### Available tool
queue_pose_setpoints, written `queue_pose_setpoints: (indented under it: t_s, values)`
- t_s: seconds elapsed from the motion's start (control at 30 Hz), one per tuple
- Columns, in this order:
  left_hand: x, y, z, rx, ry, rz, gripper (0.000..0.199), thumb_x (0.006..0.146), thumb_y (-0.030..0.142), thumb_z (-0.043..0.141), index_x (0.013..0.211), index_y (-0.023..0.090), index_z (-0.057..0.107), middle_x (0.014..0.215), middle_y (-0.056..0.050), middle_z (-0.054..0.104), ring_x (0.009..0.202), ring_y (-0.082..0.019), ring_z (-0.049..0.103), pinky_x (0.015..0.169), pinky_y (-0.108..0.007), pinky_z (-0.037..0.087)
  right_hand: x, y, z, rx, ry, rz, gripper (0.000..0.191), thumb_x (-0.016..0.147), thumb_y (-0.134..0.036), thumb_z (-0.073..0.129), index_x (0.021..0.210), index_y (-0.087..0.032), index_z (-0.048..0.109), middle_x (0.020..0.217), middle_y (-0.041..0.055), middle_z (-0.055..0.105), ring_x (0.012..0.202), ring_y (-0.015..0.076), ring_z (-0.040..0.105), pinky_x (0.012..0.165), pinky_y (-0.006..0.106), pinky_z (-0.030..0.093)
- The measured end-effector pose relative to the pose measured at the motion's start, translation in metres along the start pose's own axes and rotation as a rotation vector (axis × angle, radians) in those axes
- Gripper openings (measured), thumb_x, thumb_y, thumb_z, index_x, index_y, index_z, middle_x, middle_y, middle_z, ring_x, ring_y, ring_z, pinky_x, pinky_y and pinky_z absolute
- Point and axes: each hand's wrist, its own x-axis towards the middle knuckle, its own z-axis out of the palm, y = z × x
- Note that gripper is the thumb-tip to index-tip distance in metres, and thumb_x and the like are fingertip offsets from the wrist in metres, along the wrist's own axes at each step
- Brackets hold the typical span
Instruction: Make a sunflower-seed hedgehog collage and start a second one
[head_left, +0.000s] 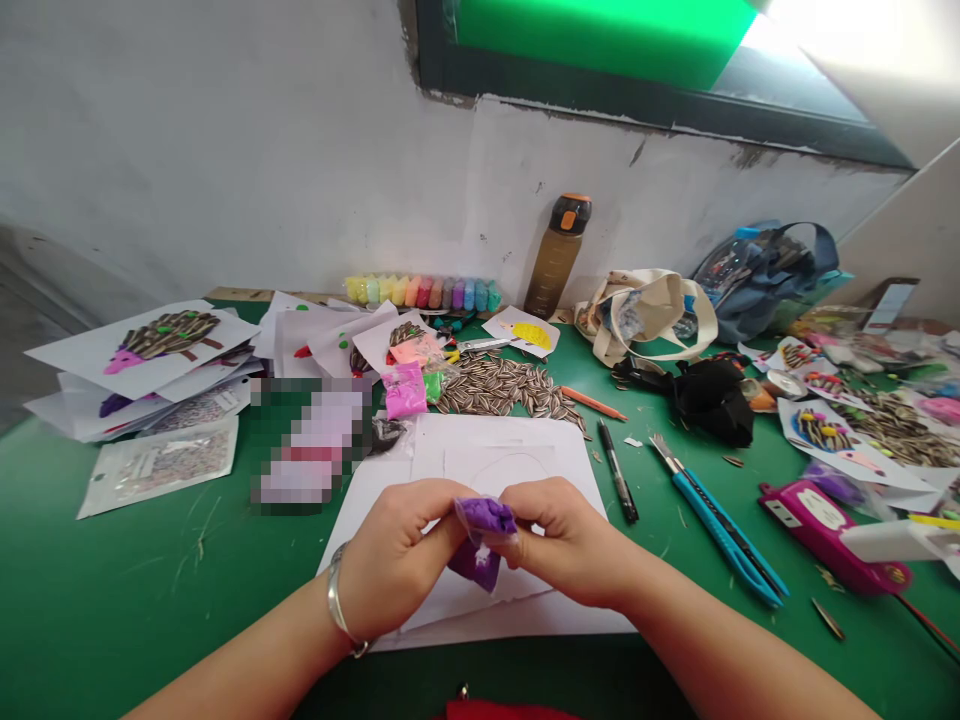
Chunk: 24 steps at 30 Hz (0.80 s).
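A small clear packet of purple clay (486,520) is held between my two hands above white paper sheets (577,458). My left hand (401,550), with a silver bracelet at its wrist, pinches the packet's left side. The right side is gripped by the thumb and fingers of my right hand (566,535). A faint curved pencil line shows on the top sheet behind the hands. Behind the paper lie a pile of striped sunflower seeds (502,385) and a pink clay packet (405,390).
To the right lie a black pen (617,470), a blue cutter (720,525) and a magenta glue gun (832,535). Hedgehog pictures (161,350) are stacked at left. A bottle (556,255), cloth bag (649,315) and coloured clay row (424,293) stand at the back.
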Motion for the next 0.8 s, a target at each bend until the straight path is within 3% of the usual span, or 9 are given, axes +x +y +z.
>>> queue_pose_setpoints:
  t_s: [0.17,0.27,0.37,0.47,0.57,0.7,0.8]
  values:
    - [0.001,-0.001,0.000,0.163,0.060,-0.015,0.038,0.094,0.035,0.049,0.067,0.014,0.068,0.057,0.000,0.059,0.054,-0.010,0.050,0.053,-0.021,0.038,0.000,0.000,0.002,0.215,-0.058,0.057,0.015,0.082,-0.031,0.065,0.080,-0.016,0.067,0.066,-0.0028,0.053,0.062,0.0095,0.046,0.058,0.021,0.039]
    - [0.003,-0.001,-0.002,0.171,-0.002,-0.063,0.035,0.094,0.034,0.048,0.075,0.015,0.070,0.063,0.001,0.061,0.058,-0.011,0.051,0.056,-0.021,0.038,-0.001,0.003,-0.004,0.365,-0.081,0.109,0.031,0.074,-0.036,0.075,0.096,-0.017,0.065,0.076,-0.0009,0.056,0.067,0.0109,0.048,0.061,0.023,0.041]
    - [0.005,0.001,-0.003,0.136,-0.108,-0.111,0.035,0.093,0.033,0.048,0.072,0.015,0.068,0.062,0.002,0.058,0.059,-0.011,0.049,0.057,-0.020,0.038,-0.003,0.003,-0.008,0.435,-0.021,0.076,0.048,0.072,-0.035,0.077,0.113,-0.020,0.057,0.091,0.0018,0.058,0.077,0.0127,0.051,0.066,0.024,0.043]
    - [0.005,0.001,-0.002,0.087,-0.197,-0.145,0.035,0.090,0.035,0.050,0.066,0.014,0.062,0.059,0.002,0.054,0.058,-0.010,0.047,0.055,-0.020,0.037,-0.002,0.001,-0.007,0.395,0.026,0.089,0.031,0.079,-0.029,0.071,0.105,-0.020,0.056,0.087,0.0004,0.056,0.070,0.0102,0.049,0.062,0.023,0.042]
    - [0.005,0.000,-0.001,0.017,-0.198,-0.164,0.033,0.089,0.036,0.051,0.066,0.015,0.060,0.060,0.004,0.050,0.057,-0.010,0.042,0.054,-0.020,0.034,0.000,0.001,-0.004,0.361,0.066,0.128,0.013,0.082,-0.024,0.064,0.091,-0.018,0.056,0.078,-0.0017,0.053,0.064,0.0084,0.047,0.056,0.021,0.041]
    - [0.007,-0.003,-0.003,-0.032,-0.066,-0.199,0.037,0.091,0.036,0.046,0.063,0.015,0.055,0.059,0.004,0.044,0.056,-0.009,0.037,0.051,-0.020,0.032,0.002,0.003,-0.003,0.448,0.084,0.140,0.017,0.081,-0.026,0.066,0.092,-0.018,0.055,0.080,-0.0015,0.055,0.064,0.0088,0.052,0.056,0.022,0.046]
    - [0.006,-0.004,-0.004,0.012,-0.032,-0.217,0.034,0.090,0.036,0.048,0.064,0.015,0.057,0.061,0.003,0.047,0.058,-0.010,0.041,0.053,-0.021,0.034,0.002,0.004,-0.004,0.541,0.060,0.135,0.021,0.083,-0.034,0.066,0.094,-0.018,0.057,0.080,-0.0007,0.057,0.065,0.0104,0.057,0.059,0.025,0.050]
